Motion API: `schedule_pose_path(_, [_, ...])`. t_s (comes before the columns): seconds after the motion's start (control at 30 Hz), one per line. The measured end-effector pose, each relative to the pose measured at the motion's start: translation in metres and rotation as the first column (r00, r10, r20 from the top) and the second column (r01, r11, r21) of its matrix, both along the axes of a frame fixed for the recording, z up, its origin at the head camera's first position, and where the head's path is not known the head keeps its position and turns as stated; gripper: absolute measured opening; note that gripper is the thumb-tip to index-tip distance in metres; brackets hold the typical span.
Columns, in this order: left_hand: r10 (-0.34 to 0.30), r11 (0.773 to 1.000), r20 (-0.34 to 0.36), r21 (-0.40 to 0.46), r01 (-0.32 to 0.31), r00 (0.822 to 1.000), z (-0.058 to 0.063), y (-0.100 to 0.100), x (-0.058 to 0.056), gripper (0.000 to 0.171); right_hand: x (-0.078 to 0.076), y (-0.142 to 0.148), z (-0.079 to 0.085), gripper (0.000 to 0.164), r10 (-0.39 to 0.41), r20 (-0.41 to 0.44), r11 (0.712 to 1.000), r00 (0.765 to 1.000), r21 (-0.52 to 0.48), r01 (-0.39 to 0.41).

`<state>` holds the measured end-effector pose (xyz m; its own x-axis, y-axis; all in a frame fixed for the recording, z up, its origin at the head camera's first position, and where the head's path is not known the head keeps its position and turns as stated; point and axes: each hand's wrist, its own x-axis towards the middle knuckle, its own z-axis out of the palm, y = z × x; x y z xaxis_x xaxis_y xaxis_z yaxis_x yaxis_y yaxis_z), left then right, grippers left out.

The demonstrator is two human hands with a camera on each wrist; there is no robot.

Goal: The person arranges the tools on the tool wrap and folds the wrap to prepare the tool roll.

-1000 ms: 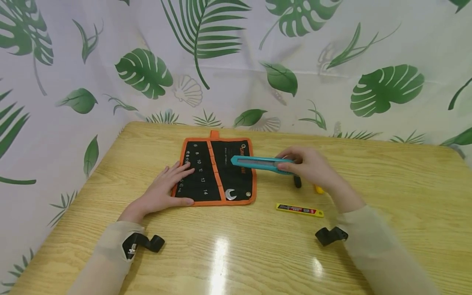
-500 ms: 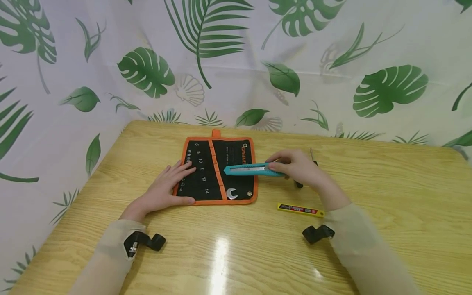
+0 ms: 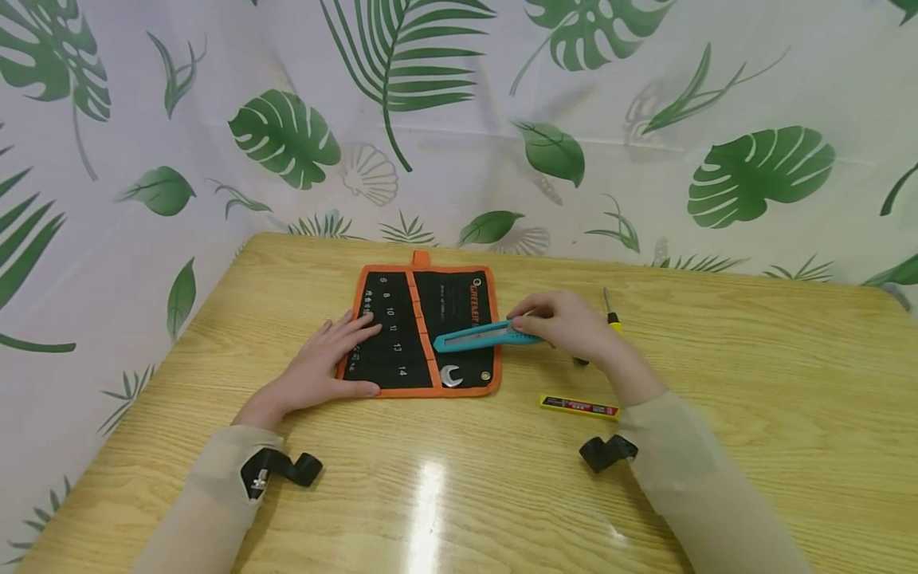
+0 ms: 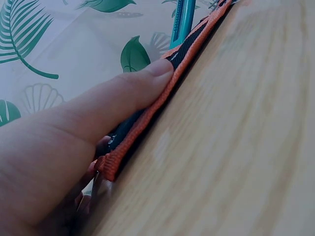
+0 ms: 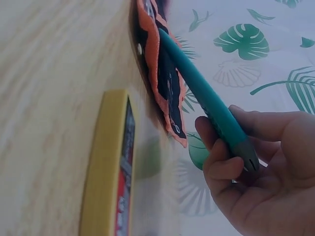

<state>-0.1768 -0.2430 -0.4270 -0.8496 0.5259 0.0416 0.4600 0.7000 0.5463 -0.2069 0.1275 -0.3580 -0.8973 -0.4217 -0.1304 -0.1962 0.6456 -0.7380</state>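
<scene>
A black tool pouch [image 3: 378,368] with orange trim lies flat on the table, its numbered pockets to the left. The left hand [image 3: 311,367] rests on the pouch's left side, fingers spread and thumb along the front edge. Pinched in the right hand [image 3: 570,325] is a teal utility knife [image 3: 473,336], held by its rear end and pointing left over the pouch. The knife's front end is right at the slanted orange pocket edge. In the right wrist view, fingers curl round the grey tail of the knife [image 5: 204,93]. A wrench's open jaw end [image 3: 450,376] shows out of a pocket.
A yellow, flat case [image 3: 577,406] with a red and black label lies near the right forearm. Partly hidden behind the right hand is a screwdriver [image 3: 608,301] with a black and yellow handle. A leaf-print curtain [image 3: 459,119] hangs behind the table [image 3: 344,486].
The right hand has carried the utility knife left and slightly down, bringing its front end to the pocket edge. The screwdriver shaft has come into view. The left hand has stayed on the pouch.
</scene>
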Motion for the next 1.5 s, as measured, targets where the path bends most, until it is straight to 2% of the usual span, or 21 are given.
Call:
schedule_pose_path(0.2, [0.002,1.0,0.004,0.0,-0.002,1.0,0.0,0.0,0.0,0.088,-0.003,-0.006,-0.004,0.023,0.018,-0.048,0.998,0.999,0.055,-0.015])
schedule_pose_path(0.43, [0.002,1.0,0.003,-0.002,-0.002,1.0,-0.001,0.0,-0.001,0.088,-0.004,-0.014,-0.009,0.022,0.024,-0.049,0.999,0.998,0.049,-0.022])
schedule_pose_path(0.57, [0.004,1.0,0.0,-0.001,-0.004,1.0,-0.001,0.0,0.0,0.088,-0.005,-0.016,-0.01,0.022,0.049,-0.099,0.998,0.994,0.054,-0.044])
schedule_pose_path(0.7, [0.0,1.0,0.0,0.0,0.0,1.0,-0.002,0.0,-0.001,0.088,-0.003,-0.015,-0.009,0.03,0.086,-0.131,0.995,0.988,0.068,-0.078])
schedule_pose_path(0.87, [-0.001,1.0,-0.001,0.003,0.001,1.0,-0.002,0.0,0.0,0.088,-0.001,-0.009,-0.009,0.045,0.125,-0.108,0.991,0.986,0.054,-0.119])
schedule_pose_path(0.97, [0.0,1.0,-0.003,0.006,0.0,1.0,-0.002,0.0,0.0,0.088,0.001,-0.006,-0.008,0.048,0.147,-0.111,0.989,0.983,0.045,-0.143])
schedule_pose_path(1.27, [0.0,1.0,-0.013,-0.013,0.0,1.0,-0.003,-0.001,-0.001,0.089,0.002,-0.005,-0.011,0.044,0.19,-0.118,0.981,0.975,0.074,-0.182])
schedule_pose_path(1.5, [0.002,1.0,-0.002,0.001,-0.002,1.0,-0.001,0.0,0.0,0.089,0.002,-0.011,-0.014,0.035,0.209,-0.185,0.975,0.96,0.115,-0.189])
